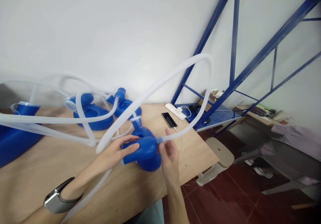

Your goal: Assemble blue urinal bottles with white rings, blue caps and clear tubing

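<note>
My left hand [125,148], with a watch on the wrist, wraps fingers and thumb around a rounded blue plastic cup [144,149]. A white translucent hose [185,130] meets the cup's narrow right end through a clear connector [159,139]. At that joint the fingers of my right hand [170,150] pinch the hose end; how deeply it is seated, I cannot tell. Behind and below the cup sits a blue plastic bottle [149,164] with a clear-collared neck [136,123]. From the joint the hose arches high and loops down to the left.
Several more blue bottles [96,117] with hoses stand along the wall on the wooden table [195,153]. A phone [169,120] on a cable lies near a white power strip [175,111]. Blue metal frames [234,36], a stool [219,152] and a seated person [296,140] are right.
</note>
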Motion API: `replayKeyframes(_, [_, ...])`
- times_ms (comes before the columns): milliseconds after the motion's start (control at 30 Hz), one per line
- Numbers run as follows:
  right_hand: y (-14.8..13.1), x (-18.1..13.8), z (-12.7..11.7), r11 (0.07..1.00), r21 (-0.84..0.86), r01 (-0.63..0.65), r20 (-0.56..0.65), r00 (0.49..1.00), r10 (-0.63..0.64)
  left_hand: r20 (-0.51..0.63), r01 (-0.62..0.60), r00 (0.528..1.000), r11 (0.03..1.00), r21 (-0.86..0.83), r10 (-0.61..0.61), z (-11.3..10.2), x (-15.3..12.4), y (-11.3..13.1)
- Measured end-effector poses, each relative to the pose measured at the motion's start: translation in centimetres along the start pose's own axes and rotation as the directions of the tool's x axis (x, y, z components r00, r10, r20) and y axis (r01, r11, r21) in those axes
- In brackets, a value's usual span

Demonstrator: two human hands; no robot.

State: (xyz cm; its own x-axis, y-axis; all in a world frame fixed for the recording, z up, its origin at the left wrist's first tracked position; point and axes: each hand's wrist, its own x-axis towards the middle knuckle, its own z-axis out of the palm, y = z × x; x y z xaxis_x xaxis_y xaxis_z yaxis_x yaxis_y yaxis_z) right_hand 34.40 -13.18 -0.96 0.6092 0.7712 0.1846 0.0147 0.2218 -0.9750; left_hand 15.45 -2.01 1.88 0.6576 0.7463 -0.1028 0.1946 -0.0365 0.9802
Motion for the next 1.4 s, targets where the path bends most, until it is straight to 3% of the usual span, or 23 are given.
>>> replayKeyframes(133, [0.4,0.0,0.0,0.998,0.049,-0.035,-0.032,0.999,0.037,-0.125,-0.090,0.986,0.983,0.161,0.110,0.5,-0.2,0.9])
replayKeyframes(200, [0.6,0.0,0.0,0.997,0.068,-0.044,-0.044,0.998,0.047,-0.133,-0.134,0.977,0.966,0.221,0.166,0.6,-0.4,1.3])
replayKeyframes(300, [0.9,0.4,-0.2,0.992,0.107,-0.067,-0.057,0.996,0.074,-0.026,-0.194,0.977,0.940,0.281,0.209,0.4,-0.6,1.4])
replayKeyframes(400, [1.5,1.1,-0.7,0.991,0.104,-0.084,-0.097,0.991,0.094,0.115,-0.169,0.983,0.942,0.291,0.141,0.1,-0.8,1.1])
replayKeyframes(500, [2.9,1.5,-1.3,0.995,-0.005,-0.096,-0.098,0.991,0.095,0.092,-0.098,0.993,0.956,0.276,0.075,-0.4,-0.6,0.6])
replayKeyframes(667, [6.9,-0.1,-1.9,0.904,-0.427,-0.016,0.006,1.000,0.021,-0.009,-0.091,0.995,0.946,0.312,0.099,-2.9,0.1,0.5])
replayKeyframes(767, [8.4,-1.2,-1.9,0.880,-0.474,0.009,0.032,0.999,0.007,0.002,-0.070,0.997,0.948,0.310,0.073,-3.6,0.5,0.1])
replayKeyframes(833, [8.8,-1.6,-1.8,0.885,-0.465,0.031,0.035,0.999,-0.017,0.027,-0.069,0.998,0.950,0.306,0.063,-2.4,0.6,-0.7])
replayKeyframes(933, [9.1,-1.8,-1.7,0.889,-0.452,0.073,0.059,0.997,-0.052,0.022,-0.186,0.982,0.928,0.322,0.189,1.3,0.9,-2.3])
replayKeyframes(1000, [9.5,-2.1,-2.0,0.896,-0.437,0.082,0.051,0.997,-0.066,-0.039,-0.225,0.967,0.913,0.341,0.253,3.6,1.2,-2.9])
replayKeyframes(1067, [10.1,-2.3,-2.3,0.898,-0.432,0.077,0.018,0.997,-0.076,0.006,-0.258,0.963,0.908,0.331,0.271,4.5,1.5,-2.6])
replayKeyframes(1233, [10.3,-2.0,-3.1,0.874,-0.482,0.059,0.007,0.998,-0.063,0.256,-0.244,0.952,0.920,0.306,0.167,1.4,0.4,0.1])
replayKeyframes(1400, [7.8,-0.7,-4.9,0.877,-0.480,0.037,0.005,0.999,-0.039,0.382,-0.251,0.921,0.860,0.444,0.071,-2.9,-3.7,2.1])
